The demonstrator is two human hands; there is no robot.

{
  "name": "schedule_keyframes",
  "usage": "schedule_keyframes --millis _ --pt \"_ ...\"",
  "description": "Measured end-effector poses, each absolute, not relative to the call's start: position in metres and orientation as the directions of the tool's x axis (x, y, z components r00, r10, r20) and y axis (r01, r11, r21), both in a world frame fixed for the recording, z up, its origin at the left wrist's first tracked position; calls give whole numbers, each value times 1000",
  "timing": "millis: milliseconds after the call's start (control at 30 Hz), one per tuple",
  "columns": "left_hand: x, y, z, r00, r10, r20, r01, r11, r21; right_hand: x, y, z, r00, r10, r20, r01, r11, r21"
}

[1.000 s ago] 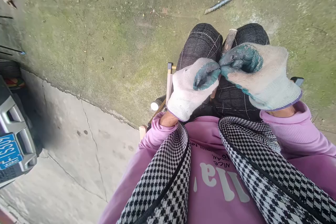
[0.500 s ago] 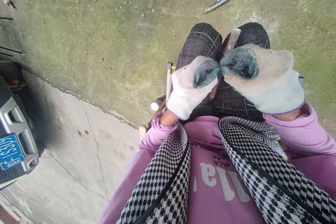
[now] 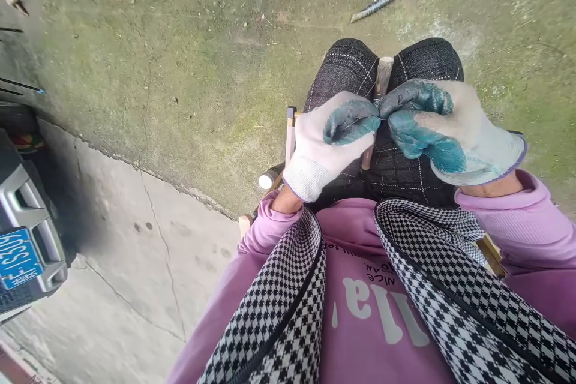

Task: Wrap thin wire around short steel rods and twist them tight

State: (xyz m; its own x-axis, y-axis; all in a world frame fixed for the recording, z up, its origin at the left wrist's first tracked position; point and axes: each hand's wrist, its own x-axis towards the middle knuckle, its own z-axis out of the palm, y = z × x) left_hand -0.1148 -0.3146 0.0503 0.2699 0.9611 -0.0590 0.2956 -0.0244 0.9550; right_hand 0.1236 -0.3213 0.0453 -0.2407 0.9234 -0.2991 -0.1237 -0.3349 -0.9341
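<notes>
A short wooden stick (image 3: pixel 383 75) stands out between my knees, with thin wire wound round it just where my fingertips meet. Its lower end shows beneath my gloves; the middle is hidden. My left hand (image 3: pixel 333 144), in a white glove with green-coated fingers, is closed in a pinch on the thin wire beside the stick. From the other side my right hand (image 3: pixel 450 132), gloved alike, has its thumb and fingers closed together at the wire. The two hands' fingertips nearly touch.
On the mossy concrete ahead lies another stick (image 3: pixel 381 2) wrapped in grey wire. A chair frame (image 3: pixel 290 135) and a white-ended cylinder (image 3: pixel 266 181) are at my left. A car with a blue plate (image 3: pixel 20 258) stands far left. Checked straps (image 3: pixel 279 300) hang over my chest.
My right hand has turned, so more of its coated fingers and thumb shows. The stick's top has swung left and stands more upright. My left hand has barely shifted.
</notes>
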Motion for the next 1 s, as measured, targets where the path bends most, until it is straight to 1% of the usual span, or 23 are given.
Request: schedule_keyframes --millis 67,100,133,200,267,400,467,567,633,700,767,800,833,867,900,933,1000 --pt "-111 -314 54 273 941 -200 147 165 975 126 -328 48 -142 978 -150 52 -144 -988" --pt "-109 -313 54 297 920 -256 73 245 967 127 -332 50 -116 990 -74 149 -56 -987" --pt "-107 -311 53 326 896 -303 12 316 949 127 -335 52 -100 995 -14 242 11 -970" --pt "-103 -308 49 377 848 -373 -51 421 906 129 -340 57 -98 994 46 390 81 -917" --pt "-100 -305 44 394 812 -430 -9 472 882 130 -341 61 -128 988 88 479 139 -866" --pt "-97 -301 34 333 786 -520 187 486 854 133 -339 63 -239 960 143 586 260 -768" --pt "-97 -300 31 323 790 -521 229 469 853 135 -338 63 -273 952 140 640 288 -712" --pt "-98 -302 35 348 790 -505 231 449 863 137 -339 66 -278 952 131 702 294 -649" --pt "-99 -307 43 336 819 -465 221 411 884 134 -339 69 -255 960 113 685 262 -680" --pt "-100 -314 52 279 892 -355 233 295 927 129 -337 70 -164 985 56 584 142 -799" --pt "-102 -320 58 235 948 -214 288 142 947 122 -334 66 -35 996 -81 352 -64 -934" --pt "-102 -321 59 231 959 -161 321 81 944 119 -332 64 4 983 -184 203 -181 -962" --pt "-103 -322 60 239 962 -131 349 40 936 115 -330 61 15 960 -280 62 -280 -958" --pt "-104 -322 59 249 961 -116 366 18 930 113 -328 58 3 937 -348 -42 -348 -937" --pt "-104 -320 57 258 960 -110 370 7 929 111 -326 56 -9 924 -383 -98 -382 -919" --pt "-105 -318 55 261 960 -104 361 2 932 110 -325 55 -2 922 -387 -110 -385 -917" --pt "-108 -313 52 265 959 -105 328 13 944 111 -325 55 62 945 -322 -55 -319 -946"
